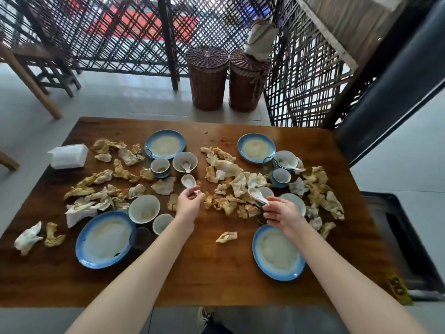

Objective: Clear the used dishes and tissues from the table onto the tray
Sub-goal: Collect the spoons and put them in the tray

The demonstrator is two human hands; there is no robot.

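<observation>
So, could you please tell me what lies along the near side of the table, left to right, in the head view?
White crumpled tissue, yellow-stained tissue, left blue-rimmed plate, lone small tissue, right blue-rimmed plate.

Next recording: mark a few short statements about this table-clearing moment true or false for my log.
1. The left hand holds a white ceramic spoon. True.
2. The right hand is empty. False: it holds a second white ceramic spoon.
3. Four blue-rimmed round plates sit on the brown wooden table. True.
4. The crumpled stained tissues are piled on a tray. False: they lie scattered over the table; no tray shows.
5. Two brown wicker baskets stand beyond the table. True.
</observation>
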